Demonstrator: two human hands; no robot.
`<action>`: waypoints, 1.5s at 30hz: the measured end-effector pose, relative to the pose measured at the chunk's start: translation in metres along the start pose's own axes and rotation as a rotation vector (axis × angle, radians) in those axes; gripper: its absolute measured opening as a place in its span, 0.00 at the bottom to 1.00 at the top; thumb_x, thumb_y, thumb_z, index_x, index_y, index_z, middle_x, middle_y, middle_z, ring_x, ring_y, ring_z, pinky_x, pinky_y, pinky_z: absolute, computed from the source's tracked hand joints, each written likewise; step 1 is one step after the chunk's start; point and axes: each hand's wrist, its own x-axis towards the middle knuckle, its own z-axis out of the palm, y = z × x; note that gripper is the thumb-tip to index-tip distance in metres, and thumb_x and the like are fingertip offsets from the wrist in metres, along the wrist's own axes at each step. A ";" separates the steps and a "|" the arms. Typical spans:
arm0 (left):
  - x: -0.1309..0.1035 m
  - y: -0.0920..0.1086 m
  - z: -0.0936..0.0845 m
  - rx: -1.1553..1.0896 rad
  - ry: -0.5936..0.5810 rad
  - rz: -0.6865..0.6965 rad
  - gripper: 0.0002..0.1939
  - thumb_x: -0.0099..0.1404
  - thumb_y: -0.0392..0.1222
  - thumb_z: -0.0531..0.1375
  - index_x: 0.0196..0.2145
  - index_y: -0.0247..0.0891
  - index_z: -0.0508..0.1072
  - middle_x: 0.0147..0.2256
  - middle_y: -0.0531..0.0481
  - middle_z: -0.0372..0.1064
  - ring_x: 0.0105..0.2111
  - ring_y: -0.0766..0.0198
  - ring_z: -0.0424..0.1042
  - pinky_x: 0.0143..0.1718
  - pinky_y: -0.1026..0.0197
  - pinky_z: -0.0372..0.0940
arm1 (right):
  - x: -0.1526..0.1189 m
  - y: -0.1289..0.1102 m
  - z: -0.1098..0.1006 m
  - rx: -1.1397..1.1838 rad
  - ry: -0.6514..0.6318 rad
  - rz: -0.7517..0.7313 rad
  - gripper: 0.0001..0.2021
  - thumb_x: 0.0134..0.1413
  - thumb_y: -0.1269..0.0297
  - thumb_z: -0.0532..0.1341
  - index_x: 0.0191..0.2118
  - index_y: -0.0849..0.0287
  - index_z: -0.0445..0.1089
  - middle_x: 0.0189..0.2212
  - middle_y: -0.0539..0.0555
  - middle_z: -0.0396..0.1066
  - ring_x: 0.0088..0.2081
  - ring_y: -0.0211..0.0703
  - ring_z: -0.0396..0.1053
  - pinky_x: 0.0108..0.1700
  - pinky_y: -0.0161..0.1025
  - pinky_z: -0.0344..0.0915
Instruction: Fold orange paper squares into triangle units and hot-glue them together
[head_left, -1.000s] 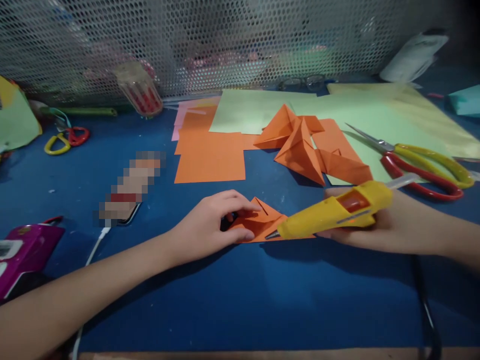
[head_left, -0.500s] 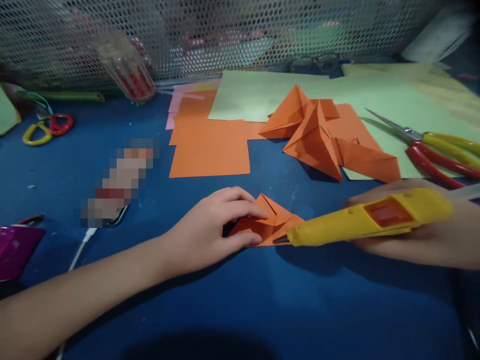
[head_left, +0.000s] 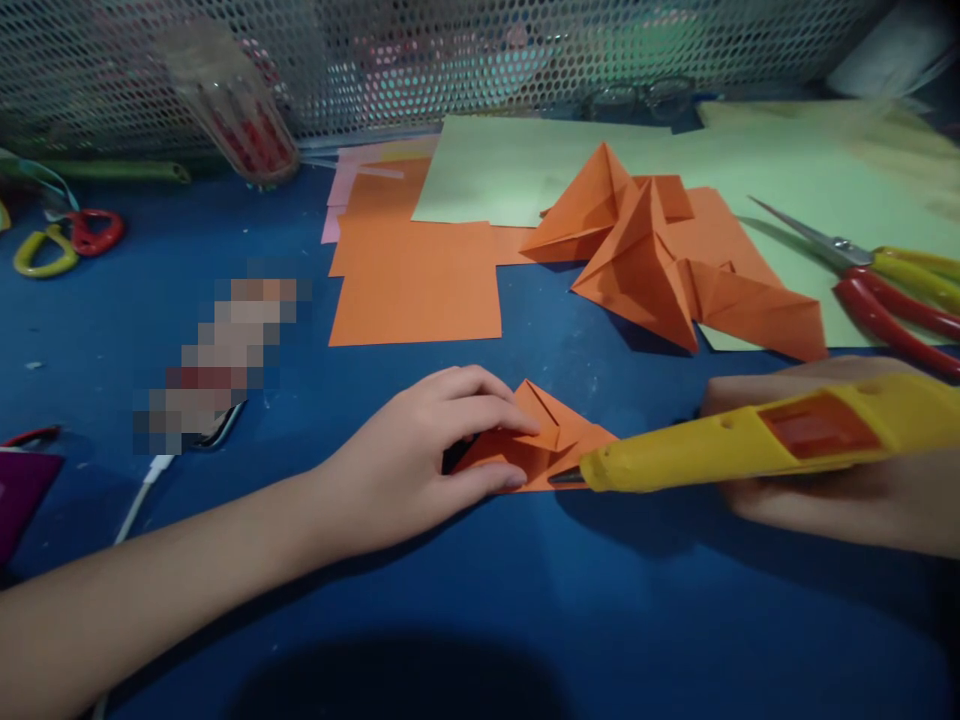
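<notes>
My left hand lies on the blue table with thumb and fingers closed on a folded orange paper piece. The piece has a raised point and creased flaps; its left part is hidden under my fingers. From the right, my right hand is wrapped around a yellow hot glue gun. The gun's dark nozzle points left, at the lower right edge of the folded paper; I cannot tell if it touches. Behind, several folded orange paper shapes stand on flat sheets.
Flat orange sheets and green sheets lie behind the hands. Red-and-yellow scissors rest at right, another pair at left. A jar stands by the mesh panel. A blurred-out phone has a white cable.
The view has shifted and moved slightly closer. The nozzle stays almost at the same spot on the paper, and my left hand keeps its hold.
</notes>
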 end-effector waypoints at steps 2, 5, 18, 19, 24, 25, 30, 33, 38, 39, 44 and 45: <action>0.000 0.000 0.000 0.000 0.006 0.008 0.09 0.71 0.36 0.68 0.48 0.43 0.81 0.46 0.51 0.78 0.41 0.62 0.78 0.51 0.61 0.74 | 0.001 -0.002 -0.001 -0.073 0.000 -0.167 0.18 0.60 0.37 0.65 0.40 0.45 0.78 0.39 0.50 0.83 0.26 0.46 0.77 0.25 0.43 0.69; 0.001 0.000 0.000 -0.005 0.010 0.023 0.09 0.70 0.35 0.68 0.48 0.42 0.81 0.47 0.51 0.78 0.41 0.63 0.78 0.52 0.62 0.74 | 0.005 -0.006 -0.004 -0.054 -0.008 -0.246 0.14 0.63 0.42 0.65 0.39 0.45 0.78 0.32 0.49 0.81 0.24 0.44 0.75 0.27 0.42 0.70; 0.000 -0.002 0.001 0.010 0.002 0.019 0.10 0.70 0.36 0.69 0.48 0.44 0.81 0.46 0.51 0.78 0.42 0.61 0.79 0.51 0.62 0.75 | 0.000 -0.003 -0.002 0.003 -0.054 -0.105 0.17 0.58 0.39 0.68 0.43 0.45 0.78 0.29 0.50 0.78 0.19 0.42 0.69 0.21 0.43 0.59; 0.000 -0.002 0.002 0.011 0.005 0.028 0.10 0.70 0.36 0.69 0.48 0.43 0.81 0.46 0.51 0.78 0.42 0.62 0.79 0.51 0.62 0.75 | 0.002 -0.006 -0.003 0.018 -0.049 -0.093 0.17 0.59 0.39 0.67 0.41 0.45 0.76 0.26 0.49 0.76 0.19 0.42 0.68 0.20 0.43 0.57; 0.000 -0.002 0.002 0.022 0.006 0.021 0.09 0.71 0.36 0.68 0.48 0.44 0.81 0.47 0.51 0.77 0.42 0.62 0.79 0.51 0.62 0.74 | 0.010 -0.023 -0.007 0.071 -0.058 -0.087 0.20 0.61 0.36 0.65 0.31 0.47 0.70 0.21 0.48 0.71 0.18 0.42 0.64 0.22 0.45 0.55; -0.001 -0.002 0.002 0.020 0.007 0.021 0.09 0.72 0.36 0.68 0.48 0.45 0.81 0.47 0.51 0.77 0.41 0.62 0.79 0.50 0.62 0.74 | 0.011 -0.027 -0.008 0.058 -0.055 -0.074 0.21 0.62 0.35 0.64 0.30 0.47 0.68 0.21 0.48 0.70 0.19 0.42 0.63 0.22 0.45 0.54; -0.001 -0.003 0.002 0.021 0.000 0.016 0.09 0.71 0.36 0.68 0.48 0.44 0.81 0.46 0.51 0.77 0.41 0.62 0.79 0.50 0.63 0.74 | 0.014 -0.044 -0.008 -0.005 -0.063 -0.055 0.25 0.70 0.32 0.51 0.32 0.47 0.61 0.21 0.48 0.66 0.21 0.44 0.62 0.25 0.47 0.52; 0.000 -0.003 0.003 0.019 0.015 0.037 0.08 0.72 0.36 0.67 0.48 0.44 0.81 0.46 0.52 0.77 0.41 0.62 0.79 0.50 0.62 0.74 | 0.014 -0.053 -0.007 -0.051 -0.026 -0.087 0.23 0.73 0.36 0.50 0.33 0.47 0.59 0.21 0.46 0.62 0.20 0.43 0.59 0.25 0.45 0.51; -0.002 -0.006 0.003 0.012 0.027 0.080 0.08 0.74 0.36 0.66 0.49 0.41 0.80 0.46 0.51 0.77 0.43 0.63 0.78 0.51 0.64 0.73 | 0.013 -0.060 -0.006 -0.080 -0.022 -0.036 0.25 0.73 0.34 0.46 0.31 0.48 0.57 0.19 0.46 0.59 0.20 0.45 0.58 0.26 0.47 0.50; -0.002 -0.007 0.003 0.007 0.031 0.087 0.08 0.74 0.35 0.66 0.49 0.41 0.79 0.46 0.51 0.76 0.44 0.63 0.78 0.51 0.64 0.73 | 0.013 -0.060 -0.005 -0.084 -0.020 -0.031 0.26 0.73 0.33 0.46 0.32 0.48 0.57 0.19 0.46 0.59 0.20 0.46 0.58 0.26 0.47 0.50; -0.005 -0.010 0.005 -0.016 0.047 0.130 0.10 0.73 0.33 0.67 0.51 0.39 0.79 0.47 0.52 0.75 0.48 0.66 0.76 0.53 0.69 0.69 | 0.013 -0.058 -0.006 -0.042 -0.016 -0.024 0.24 0.72 0.34 0.50 0.32 0.48 0.59 0.20 0.45 0.61 0.19 0.44 0.58 0.24 0.46 0.50; -0.005 -0.010 0.006 -0.015 0.047 0.136 0.10 0.73 0.33 0.67 0.51 0.38 0.79 0.47 0.52 0.75 0.48 0.67 0.76 0.53 0.70 0.68 | 0.013 -0.057 -0.006 -0.040 -0.020 -0.024 0.25 0.72 0.34 0.49 0.32 0.48 0.58 0.19 0.45 0.60 0.19 0.44 0.57 0.24 0.46 0.49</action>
